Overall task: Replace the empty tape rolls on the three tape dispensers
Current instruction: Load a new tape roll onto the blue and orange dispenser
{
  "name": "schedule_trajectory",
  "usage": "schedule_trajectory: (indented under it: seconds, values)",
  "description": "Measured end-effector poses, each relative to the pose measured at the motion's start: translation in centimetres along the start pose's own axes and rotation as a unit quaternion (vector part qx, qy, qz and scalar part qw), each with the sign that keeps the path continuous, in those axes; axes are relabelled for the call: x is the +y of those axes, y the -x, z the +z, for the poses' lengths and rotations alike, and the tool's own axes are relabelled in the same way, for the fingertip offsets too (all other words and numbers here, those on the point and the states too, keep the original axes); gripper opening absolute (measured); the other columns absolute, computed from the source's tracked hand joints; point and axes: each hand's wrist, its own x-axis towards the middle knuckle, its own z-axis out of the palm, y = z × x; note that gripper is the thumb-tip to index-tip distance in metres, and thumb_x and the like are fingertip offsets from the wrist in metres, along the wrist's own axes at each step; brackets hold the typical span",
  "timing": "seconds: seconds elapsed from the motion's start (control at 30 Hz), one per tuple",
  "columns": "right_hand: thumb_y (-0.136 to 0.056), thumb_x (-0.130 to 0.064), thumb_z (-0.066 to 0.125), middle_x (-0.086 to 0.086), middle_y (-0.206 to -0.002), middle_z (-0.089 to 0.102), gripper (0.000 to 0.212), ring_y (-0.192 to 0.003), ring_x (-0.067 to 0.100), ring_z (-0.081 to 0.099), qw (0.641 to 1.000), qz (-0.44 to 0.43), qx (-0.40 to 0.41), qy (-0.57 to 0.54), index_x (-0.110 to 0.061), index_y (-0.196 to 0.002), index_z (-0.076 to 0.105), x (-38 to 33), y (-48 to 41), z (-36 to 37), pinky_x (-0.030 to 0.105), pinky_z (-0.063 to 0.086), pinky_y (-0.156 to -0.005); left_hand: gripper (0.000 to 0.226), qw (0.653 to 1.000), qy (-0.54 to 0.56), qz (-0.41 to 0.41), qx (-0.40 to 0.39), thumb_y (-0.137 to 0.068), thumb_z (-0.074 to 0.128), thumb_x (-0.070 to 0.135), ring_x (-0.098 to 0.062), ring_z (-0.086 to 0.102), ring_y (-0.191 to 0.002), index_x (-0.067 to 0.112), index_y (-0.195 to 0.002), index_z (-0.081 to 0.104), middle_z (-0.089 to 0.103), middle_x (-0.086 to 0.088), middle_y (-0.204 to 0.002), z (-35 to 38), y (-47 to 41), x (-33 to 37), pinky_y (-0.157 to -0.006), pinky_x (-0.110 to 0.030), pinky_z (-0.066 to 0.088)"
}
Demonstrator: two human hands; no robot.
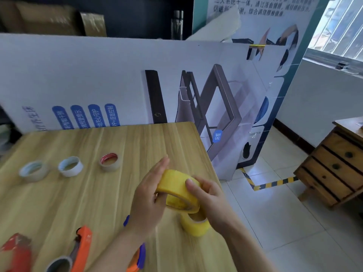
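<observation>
Head view: a yellow tape roll (176, 185) is held in the air with both hands, above the right part of the wooden table (98, 197) and near its right edge. The roll is tilted, with its open core facing down and toward the camera. The left hand (148, 197) lies on the left side of the roll with its fingers straight and together, pressing flat against the outer band; its thumb is at the near rim, but I cannot tell if it hooks into the core. The right hand (209, 195) grips the roll from the right, with the thumb laid on top of the band and the other fingers curled behind it. Just below the held roll, a second yellow roll (194, 225) lies on the table. Farther left on the table three small rolls stand in a row, apart from each other: a pale blue roll (33, 170), a white roll (70, 166) and a red-cored roll (109, 161). Near the bottom edge lie an orange dispenser (82, 244), a blurred red dispenser (15, 252) and a blue and orange dispenser (140, 256), partly hidden under the left forearm. Behind the table leans a large printed board (98, 75). On the tiled floor to the right there are a black and yellow stripe (275, 183) and a wooden drawer cabinet (334, 169).
</observation>
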Motion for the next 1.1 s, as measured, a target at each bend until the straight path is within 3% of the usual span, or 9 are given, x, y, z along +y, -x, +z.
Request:
schedule_trajectory:
  seconds: [0.1,0.17,0.33,0.43,0.53,0.67,0.8,0.97,1.1]
  values:
    - [-0.080,-0.041,0.068,-0.004,-0.067,0.061,0.040,-0.056,0.004,0.055,0.996,-0.028,-0.024,-0.082,-0.004,-0.093,0.065,-0.9,0.6,2.0,0.013,0.043,-0.052,0.058,0.991,0.017,-0.064,0.115,-0.085,0.055,-0.001,-0.005,0.056,-0.118,0.029,-0.136,0.051,0.060,0.015,-0.129,-1.9,0.6,1.5,-0.098,-0.034,0.048]
    - [-0.072,-0.045,0.076,0.008,-0.076,0.057,0.054,-0.070,0.015,0.054,0.990,-0.047,-0.043,-0.127,0.002,-0.095,0.063,-1.2,0.9,3.2,0.025,0.043,-0.068,0.053,0.988,-0.001,-0.076,0.138,-0.089,0.055,0.004,-0.013,0.061,-0.110,0.035,-0.131,0.053,0.063,0.016,-0.123,-3.0,0.9,2.5,-0.091,-0.037,0.052]
    - [-0.063,-0.043,0.084,0.016,-0.087,0.052,0.050,-0.082,0.027,0.048,0.979,-0.040,-0.120,-0.159,-0.006,-0.090,0.067,-1.9,1.2,4.9,0.040,0.036,-0.080,0.052,0.987,-0.025,-0.085,0.134,-0.087,0.052,0.003,-0.004,0.062,-0.081,0.051,-0.108,0.056,0.066,0.023,-0.094,-6.3,1.1,3.5,-0.063,-0.014,0.047]
    - [-0.065,-0.042,0.075,0.008,-0.084,0.064,0.032,-0.082,0.023,0.057,0.987,-0.037,-0.134,-0.075,-0.020,-0.087,0.073,-2.9,1.0,6.3,0.037,0.043,-0.081,0.061,0.992,-0.062,-0.050,0.097,-0.084,0.051,-0.002,-0.012,0.061,-0.078,0.051,-0.115,0.055,0.067,0.013,-0.095,-8.2,1.2,4.4,-0.066,-0.030,0.051]
    - [-0.070,-0.047,0.067,-0.002,-0.084,0.069,0.028,-0.080,0.014,0.063,0.986,-0.053,-0.158,-0.022,-0.029,-0.091,0.074,-3.9,0.8,8.3,0.028,0.050,-0.077,0.059,0.993,-0.080,-0.029,0.084,-0.082,0.052,0.000,-0.010,0.061,-0.092,0.049,-0.116,0.055,0.066,0.016,-0.102,-10.0,0.9,4.6,-0.077,-0.028,0.049]
    - [-0.080,-0.035,0.064,0.003,-0.093,0.072,0.031,-0.085,0.016,0.067,0.975,-0.073,-0.205,-0.046,-0.020,-0.107,0.070,-4.4,0.7,11.0,0.026,0.052,-0.075,0.039,0.987,-0.067,-0.059,0.132,-0.081,0.057,0.004,-0.003,0.062,-0.080,0.041,-0.095,0.059,0.066,0.021,-0.087,-12.5,1.0,4.0,-0.066,-0.015,0.047]
    - [-0.085,-0.020,0.063,0.010,-0.103,0.070,0.038,-0.091,0.023,0.066,0.953,-0.074,-0.276,-0.096,-0.008,-0.122,0.062,-4.7,0.6,14.7,0.033,0.053,-0.079,0.017,0.968,0.082,-0.204,0.117,-0.070,0.070,0.011,-0.028,0.066,-0.077,0.016,-0.085,0.062,0.068,-0.011,-0.079,-15.2,1.2,3.6,-0.067,-0.046,0.054]
    - [-0.083,-0.016,0.061,0.028,-0.122,0.062,0.051,-0.100,0.034,0.064,0.938,-0.076,-0.318,-0.112,0.003,-0.130,0.053,-5.3,0.1,19.5,0.051,0.048,-0.089,0.033,0.901,0.246,-0.334,0.124,-0.093,0.048,0.022,-0.011,0.053,-0.035,0.012,-0.062,0.049,0.049,-0.002,-0.043,-19.0,1.9,3.4,-0.036,-0.018,0.043]
    - [-0.080,-0.013,0.061,0.026,-0.120,0.063,0.054,-0.099,0.033,0.066,0.936,-0.073,-0.324,-0.116,0.006,-0.130,0.052,-5.4,-0.2,23.0,0.048,0.053,-0.085,0.032,0.910,0.238,-0.332,0.071,-0.095,0.044,0.015,-0.010,0.049,-0.029,0.010,-0.063,0.044,0.046,-0.003,-0.042,-22.1,2.5,2.4,-0.032,-0.014,0.039]
